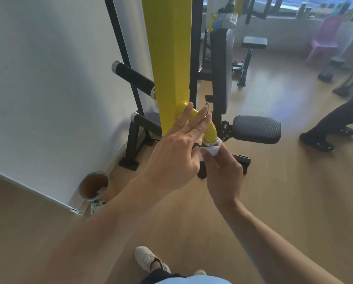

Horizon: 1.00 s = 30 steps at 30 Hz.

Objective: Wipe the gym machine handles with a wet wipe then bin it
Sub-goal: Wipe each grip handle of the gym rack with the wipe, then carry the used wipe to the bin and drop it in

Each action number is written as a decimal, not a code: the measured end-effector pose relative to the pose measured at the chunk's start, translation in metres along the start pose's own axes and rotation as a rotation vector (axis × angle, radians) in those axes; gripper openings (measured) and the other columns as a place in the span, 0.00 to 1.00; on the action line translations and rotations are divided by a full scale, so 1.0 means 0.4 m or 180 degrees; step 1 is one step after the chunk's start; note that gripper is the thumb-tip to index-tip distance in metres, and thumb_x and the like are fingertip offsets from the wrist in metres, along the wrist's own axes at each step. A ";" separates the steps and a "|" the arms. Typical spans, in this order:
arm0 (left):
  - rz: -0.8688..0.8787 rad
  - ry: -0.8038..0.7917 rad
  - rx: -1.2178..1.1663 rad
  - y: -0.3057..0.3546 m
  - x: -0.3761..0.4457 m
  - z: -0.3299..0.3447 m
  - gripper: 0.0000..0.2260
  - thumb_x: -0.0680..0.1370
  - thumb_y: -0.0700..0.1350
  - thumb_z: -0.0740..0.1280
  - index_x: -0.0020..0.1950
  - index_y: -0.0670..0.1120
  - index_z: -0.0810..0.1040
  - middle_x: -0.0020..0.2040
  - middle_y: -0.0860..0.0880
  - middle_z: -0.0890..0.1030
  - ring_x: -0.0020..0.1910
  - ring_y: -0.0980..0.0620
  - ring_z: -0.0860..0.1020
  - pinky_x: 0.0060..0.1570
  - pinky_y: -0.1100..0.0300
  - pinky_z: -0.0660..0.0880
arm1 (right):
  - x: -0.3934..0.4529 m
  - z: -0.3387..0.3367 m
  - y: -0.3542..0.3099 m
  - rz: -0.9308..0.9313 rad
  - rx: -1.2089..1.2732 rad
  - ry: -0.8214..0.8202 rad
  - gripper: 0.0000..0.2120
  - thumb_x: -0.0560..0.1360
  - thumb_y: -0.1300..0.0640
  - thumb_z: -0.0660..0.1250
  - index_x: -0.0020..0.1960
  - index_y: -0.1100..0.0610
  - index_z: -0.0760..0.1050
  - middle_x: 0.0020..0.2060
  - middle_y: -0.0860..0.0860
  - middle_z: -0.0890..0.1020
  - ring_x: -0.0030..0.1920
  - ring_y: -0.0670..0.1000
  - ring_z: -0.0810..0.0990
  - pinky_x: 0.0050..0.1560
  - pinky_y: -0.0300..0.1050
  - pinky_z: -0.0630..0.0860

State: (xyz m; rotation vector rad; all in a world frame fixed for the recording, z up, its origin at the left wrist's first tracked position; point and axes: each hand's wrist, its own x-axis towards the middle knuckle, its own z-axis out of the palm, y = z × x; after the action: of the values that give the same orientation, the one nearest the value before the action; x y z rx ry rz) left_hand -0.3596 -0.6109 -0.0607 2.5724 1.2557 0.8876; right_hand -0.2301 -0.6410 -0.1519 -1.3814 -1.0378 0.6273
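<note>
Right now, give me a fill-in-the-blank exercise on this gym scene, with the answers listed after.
1. The white wet wipe is held in the ____ hand.
2. The left hand rests on a bent tube painted ____.
3. The round bin stands on the floor by the white ____.
4. The black padded seat lies to the ____ of the hands.

Answers: right; yellow; wall; right

At frame centre the right hand (222,171) is pinching a white wet wipe (212,149) against the top of the black handle (202,171), just below the yellow curved bar (210,132); the left hand (175,148) is reaching in beside it, fingers (198,117) extended over that bar. At lower left a round bin (93,185) is sitting on the wooden floor (284,191) beside the white wall (48,78).
</note>
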 end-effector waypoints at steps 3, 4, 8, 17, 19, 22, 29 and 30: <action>0.0013 -0.0016 -0.0032 -0.003 -0.006 -0.001 0.36 0.75 0.37 0.69 0.80 0.53 0.57 0.77 0.64 0.54 0.81 0.57 0.49 0.71 0.66 0.51 | -0.034 0.009 0.067 0.0140 -0.0500 -0.0341 0.15 0.76 0.53 0.70 0.62 0.48 0.80 0.43 0.46 0.86 0.42 0.47 0.81 0.38 0.41 0.75; 0.0012 -0.0018 -0.0039 -0.007 -0.007 -0.003 0.37 0.75 0.37 0.69 0.80 0.53 0.57 0.78 0.64 0.54 0.81 0.57 0.49 0.71 0.62 0.54 | -0.039 0.010 0.072 0.0162 -0.0669 -0.0387 0.15 0.76 0.53 0.70 0.63 0.47 0.80 0.43 0.46 0.86 0.44 0.48 0.82 0.38 0.41 0.75; 0.0061 -0.0034 -0.0060 -0.017 -0.013 -0.005 0.39 0.75 0.36 0.70 0.79 0.54 0.55 0.78 0.64 0.53 0.81 0.57 0.49 0.71 0.54 0.63 | 0.007 -0.001 -0.004 -0.0127 -0.0318 -0.0141 0.11 0.76 0.54 0.71 0.58 0.51 0.82 0.40 0.46 0.85 0.38 0.46 0.80 0.37 0.40 0.75; 0.0077 -0.0103 -0.0130 -0.021 -0.010 -0.004 0.38 0.74 0.36 0.70 0.80 0.54 0.56 0.78 0.64 0.54 0.81 0.57 0.48 0.70 0.54 0.65 | 0.006 0.002 0.007 -0.0123 -0.0533 -0.0171 0.10 0.75 0.51 0.71 0.56 0.51 0.81 0.40 0.48 0.85 0.38 0.49 0.82 0.34 0.44 0.75; 0.0095 -0.0081 -0.0118 -0.018 -0.012 0.002 0.38 0.75 0.36 0.70 0.80 0.53 0.56 0.79 0.63 0.55 0.81 0.56 0.48 0.71 0.55 0.61 | 0.032 -0.002 -0.032 -0.0311 -0.0151 -0.0003 0.10 0.77 0.51 0.70 0.57 0.51 0.81 0.39 0.50 0.85 0.37 0.53 0.80 0.35 0.46 0.76; 0.0089 -0.0059 -0.0033 -0.013 -0.015 0.010 0.38 0.74 0.37 0.70 0.80 0.54 0.56 0.78 0.65 0.53 0.81 0.56 0.48 0.70 0.60 0.56 | -0.008 0.005 0.031 -0.0135 -0.0470 -0.0143 0.07 0.76 0.54 0.70 0.54 0.52 0.80 0.38 0.49 0.84 0.37 0.54 0.79 0.34 0.46 0.74; 0.0156 -0.0092 -0.0018 -0.024 -0.015 -0.002 0.39 0.74 0.37 0.70 0.80 0.53 0.56 0.78 0.66 0.50 0.81 0.57 0.46 0.69 0.69 0.54 | 0.022 -0.003 -0.015 -0.0371 -0.0557 -0.0095 0.08 0.76 0.52 0.70 0.52 0.55 0.81 0.37 0.46 0.84 0.35 0.44 0.79 0.34 0.34 0.72; 0.0162 -0.0100 -0.0010 -0.021 -0.017 -0.001 0.39 0.75 0.37 0.70 0.81 0.52 0.55 0.78 0.65 0.50 0.81 0.56 0.46 0.69 0.70 0.52 | 0.019 -0.001 -0.013 -0.0389 -0.0451 -0.0094 0.09 0.76 0.52 0.70 0.53 0.56 0.81 0.37 0.46 0.84 0.35 0.44 0.78 0.34 0.34 0.72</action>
State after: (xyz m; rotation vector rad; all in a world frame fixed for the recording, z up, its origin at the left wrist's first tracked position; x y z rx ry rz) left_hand -0.3687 -0.6106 -0.0667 2.6163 1.1845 0.8540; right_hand -0.2275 -0.6354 -0.1453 -1.4223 -1.1996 0.4932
